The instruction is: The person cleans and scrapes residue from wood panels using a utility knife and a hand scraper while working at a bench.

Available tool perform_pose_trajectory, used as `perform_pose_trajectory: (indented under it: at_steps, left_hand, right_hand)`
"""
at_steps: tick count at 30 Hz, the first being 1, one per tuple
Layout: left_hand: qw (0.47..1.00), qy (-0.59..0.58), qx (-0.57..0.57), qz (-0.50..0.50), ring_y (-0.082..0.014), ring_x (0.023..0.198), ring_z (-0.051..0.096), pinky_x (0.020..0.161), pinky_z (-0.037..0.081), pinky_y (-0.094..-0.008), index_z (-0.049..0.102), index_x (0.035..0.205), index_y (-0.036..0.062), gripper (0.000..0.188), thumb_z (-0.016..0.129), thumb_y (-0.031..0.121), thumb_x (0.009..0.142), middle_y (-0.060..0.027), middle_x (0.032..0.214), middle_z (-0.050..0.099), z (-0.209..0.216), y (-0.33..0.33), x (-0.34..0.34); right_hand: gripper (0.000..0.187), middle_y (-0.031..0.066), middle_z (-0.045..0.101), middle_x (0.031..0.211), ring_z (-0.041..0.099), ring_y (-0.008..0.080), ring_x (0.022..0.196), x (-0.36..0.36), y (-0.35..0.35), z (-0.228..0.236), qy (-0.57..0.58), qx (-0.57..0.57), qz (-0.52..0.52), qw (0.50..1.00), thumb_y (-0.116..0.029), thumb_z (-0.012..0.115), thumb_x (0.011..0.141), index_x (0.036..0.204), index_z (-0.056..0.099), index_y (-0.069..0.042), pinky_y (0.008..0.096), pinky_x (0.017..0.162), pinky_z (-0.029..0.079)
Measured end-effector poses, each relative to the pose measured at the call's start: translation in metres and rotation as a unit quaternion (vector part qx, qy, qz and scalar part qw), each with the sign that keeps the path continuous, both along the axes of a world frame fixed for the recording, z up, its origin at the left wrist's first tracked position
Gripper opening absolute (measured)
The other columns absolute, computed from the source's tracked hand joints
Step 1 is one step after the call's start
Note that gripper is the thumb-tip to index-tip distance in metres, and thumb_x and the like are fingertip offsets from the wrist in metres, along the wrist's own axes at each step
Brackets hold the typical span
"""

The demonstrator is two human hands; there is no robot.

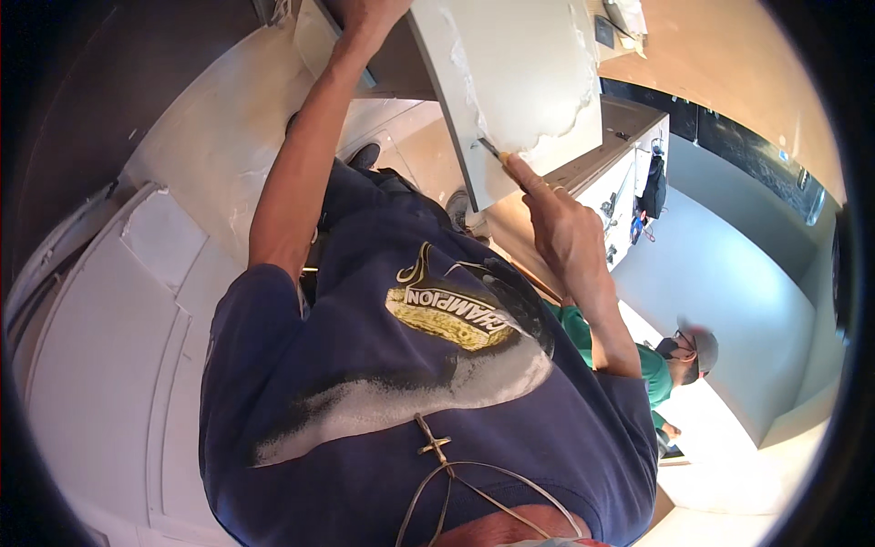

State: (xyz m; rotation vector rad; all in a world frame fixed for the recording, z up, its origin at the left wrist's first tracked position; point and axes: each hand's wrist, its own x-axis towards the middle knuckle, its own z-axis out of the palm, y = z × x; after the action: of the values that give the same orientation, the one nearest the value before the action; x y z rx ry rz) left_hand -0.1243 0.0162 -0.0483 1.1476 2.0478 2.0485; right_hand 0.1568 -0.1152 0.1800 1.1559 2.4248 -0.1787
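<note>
Panel (519,73), a flat whitish board with rough patches of white filler along its edges, sits at the top of the view, tilted, with its grey lower edge facing the person. The right hand (565,228) reaches up to that lower edge; its grip is closed around a slim tool (490,148), index finger stretched along it, and the dark tip of the tool touches the panel just beside a ragged strip of filler. The left hand (369,11) is raised to the panel's upper left corner and is mostly cut off by the top of the picture, so I cannot tell how far its grip is open or whether it has hold of anything; its bare forearm runs down from there to the shoulder.

Below the panel, the person's dark blue shirt (419,401), smeared with pale dust across the chest, fills the middle of the view, and a thin cord with a small cross (435,447) hangs over it. To the panel's lower right stands a pale cabinet (629,155) with a dark bag (653,187) hanging on it. Well below and to the right of the panel, another person in a green top (652,365) wears a cap and a face mask. Left of the panel lies a pale floor (118,310).
</note>
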Motion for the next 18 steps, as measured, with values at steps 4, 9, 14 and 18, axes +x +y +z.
perform_pose_trajectory:
  at_steps: [4,9,14,18]
  left_hand:
    - [0.999,-0.036,-0.021,0.011,-0.0405,0.142,0.04,0.118,0.031,-0.052,0.054,0.137,0.0044,0.047,0.069,0.009,0.092,-0.0218,0.154,0.043,-0.003,-0.006,0.002]
    - [0.999,-0.013,-0.004,0.034,-0.0414,0.14,0.042,0.116,0.033,-0.0511,0.054,0.136,0.0039,0.047,0.067,0.01,0.092,-0.0237,0.152,0.043,-0.012,-0.003,-0.002]
    - [1.0,-0.023,-0.013,0.015,-0.0424,0.139,0.042,0.116,0.034,-0.0498,0.053,0.136,0.0025,0.046,0.066,0.008,0.092,-0.0246,0.151,0.043,-0.007,-0.004,0.001]
    - [0.998,-0.05,0.036,0.004,-0.0423,0.139,0.042,0.116,0.034,-0.0492,0.053,0.137,0.0022,0.046,0.065,0.007,0.093,-0.0242,0.152,0.041,-0.01,-0.005,-0.003]
  right_hand:
    - [0.06,0.0133,0.065,0.079,0.067,0.0311,0.063,-0.007,0.001,0.008,-0.029,0.004,0.03,0.999,-0.015,0.066,0.095,0.152,0.051,-0.029,0.045,0.054,0.051]
    - [0.059,0.0108,0.064,0.075,0.066,0.0272,0.058,-0.008,0.006,0.014,0.0,0.018,0.074,0.997,-0.018,0.067,0.096,0.152,0.051,-0.026,0.042,0.05,0.05]
    - [0.058,0.0101,0.063,0.072,0.066,0.0258,0.057,-0.01,0.009,0.011,-0.04,-0.002,0.081,0.996,-0.018,0.065,0.097,0.153,0.051,-0.026,0.0417,0.049,0.05]
    - [0.059,0.0097,0.063,0.071,0.066,0.0254,0.057,-0.011,0.012,0.009,-0.039,0.001,0.105,0.994,-0.018,0.064,0.098,0.154,0.048,-0.027,0.042,0.049,0.05]
